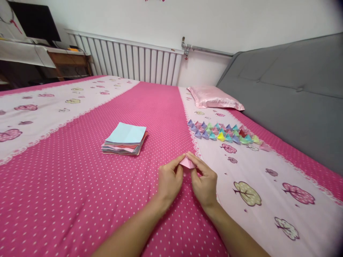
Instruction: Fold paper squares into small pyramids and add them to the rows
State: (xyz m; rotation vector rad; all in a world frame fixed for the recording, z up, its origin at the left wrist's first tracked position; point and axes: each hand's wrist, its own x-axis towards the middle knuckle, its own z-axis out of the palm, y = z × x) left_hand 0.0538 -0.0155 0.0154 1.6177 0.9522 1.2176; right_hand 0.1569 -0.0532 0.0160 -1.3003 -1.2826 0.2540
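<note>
A small piece of folded pink paper (188,163) is pinched between my two hands, just above the dotted pink bedsheet. My left hand (170,177) grips its left side with thumb and fingertips. On the right side, my right hand (204,182) holds it the same way. The fingertips of both hands come close together at the top of the paper. Ahead and to the left lies a stack of square coloured paper (126,134), light blue on top. Rows of small folded paper boats (221,136) in many colours stand to the right, beyond my hands.
The patterned bedsheet (160,103) spreads under everything. A pink satin pillow (214,97) lies at the far right by a grey padded headboard (289,82). A white radiator (128,57) lines the back wall. A desk (66,59) with a monitor (36,21) stands far left.
</note>
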